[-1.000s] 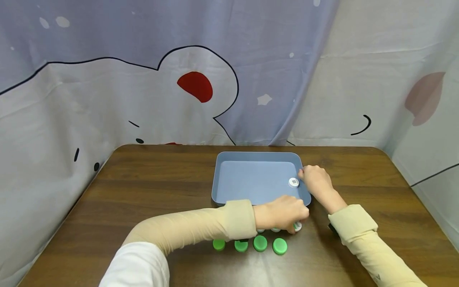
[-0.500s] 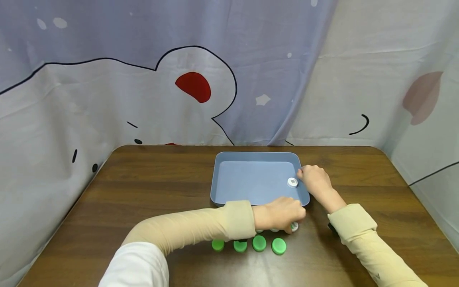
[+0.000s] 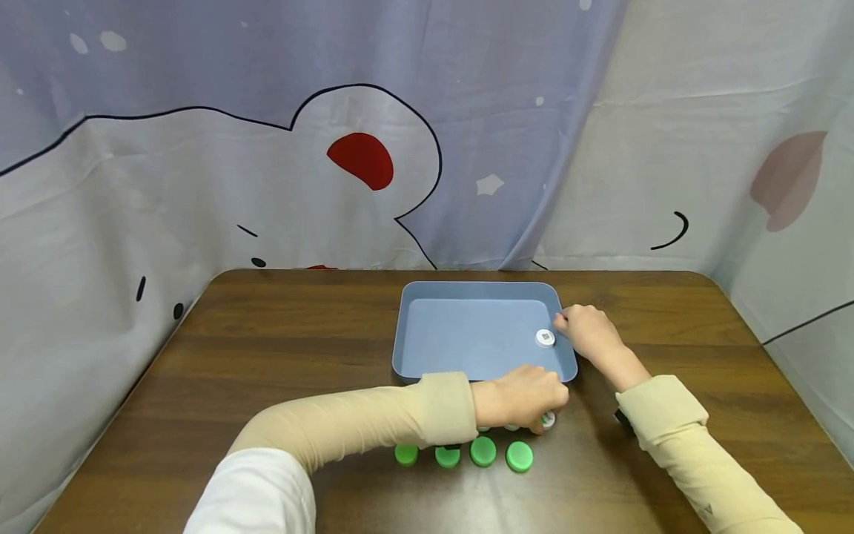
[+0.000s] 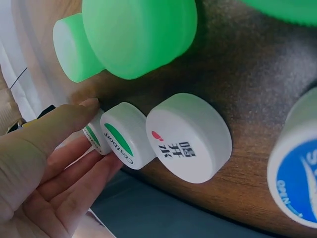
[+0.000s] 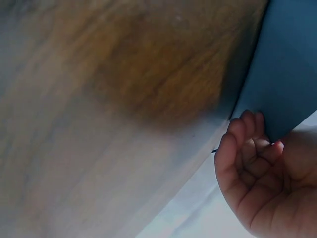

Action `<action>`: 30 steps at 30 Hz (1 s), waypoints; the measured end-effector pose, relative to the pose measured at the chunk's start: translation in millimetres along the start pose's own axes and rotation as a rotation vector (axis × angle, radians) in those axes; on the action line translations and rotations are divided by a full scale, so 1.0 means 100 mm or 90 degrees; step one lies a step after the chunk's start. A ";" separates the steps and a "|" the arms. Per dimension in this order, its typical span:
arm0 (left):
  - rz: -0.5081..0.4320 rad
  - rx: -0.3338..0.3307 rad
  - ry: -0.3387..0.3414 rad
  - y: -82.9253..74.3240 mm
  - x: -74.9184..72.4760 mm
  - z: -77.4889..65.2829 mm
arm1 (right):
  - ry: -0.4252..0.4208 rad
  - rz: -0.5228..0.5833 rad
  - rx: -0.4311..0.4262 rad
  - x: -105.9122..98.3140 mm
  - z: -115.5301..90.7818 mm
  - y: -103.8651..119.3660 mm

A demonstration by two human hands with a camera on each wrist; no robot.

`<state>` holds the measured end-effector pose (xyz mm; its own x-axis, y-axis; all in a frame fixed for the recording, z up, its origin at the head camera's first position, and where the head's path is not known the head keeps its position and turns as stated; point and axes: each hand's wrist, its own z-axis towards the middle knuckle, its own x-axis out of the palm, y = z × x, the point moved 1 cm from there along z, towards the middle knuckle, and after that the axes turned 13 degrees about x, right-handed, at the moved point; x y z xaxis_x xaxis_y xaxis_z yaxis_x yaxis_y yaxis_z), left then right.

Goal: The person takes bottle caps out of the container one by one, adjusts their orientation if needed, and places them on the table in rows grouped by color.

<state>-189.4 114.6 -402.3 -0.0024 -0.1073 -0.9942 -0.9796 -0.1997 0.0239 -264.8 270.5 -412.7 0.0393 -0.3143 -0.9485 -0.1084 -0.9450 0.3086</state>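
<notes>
My left hand [image 3: 523,397] reaches down in front of the tray. In the left wrist view its thumb and fingers pinch the white-and-green bottle cap [image 4: 94,135] at the far end of a row. Beside that cap stand a white cap with a green mark [image 4: 124,136] and a white cap with black characters [image 4: 189,139]. At the right side of the blue-grey tray [image 3: 480,291], my right hand [image 3: 588,331] grips the rim with curled fingers. A white cap [image 3: 545,338] with a square code lies inside the tray, near that hand.
Several green caps [image 3: 483,451] form a row nearer the front of the wooden table [image 3: 280,326]. A cap with a blue top [image 4: 299,183] stands at the right of the left wrist view. Behind the table hangs a patterned curtain [image 3: 220,170].
Both hands keep nearly the same places. The right sleeve has shifted slightly to the right. The caps and tray show no clear movement.
</notes>
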 end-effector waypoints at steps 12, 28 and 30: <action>0.000 0.011 -0.050 0.06 -0.18 -0.02 | 0.047 -0.009 0.005 -0.05 0.02 -0.01; -0.040 -0.085 -0.091 0.51 -0.40 0.02 | 0.055 -0.018 -0.041 -0.07 0.03 -0.02; -0.050 -0.103 -0.093 0.59 -0.39 0.04 | 0.057 -0.018 -0.043 -0.07 0.03 -0.02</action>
<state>-247.6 111.0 -362.7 0.0316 0.0544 -0.9980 -0.9331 -0.3562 -0.0489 -267.4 274.8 -406.4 0.1303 -0.2908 -0.9479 -0.0389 -0.9568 0.2882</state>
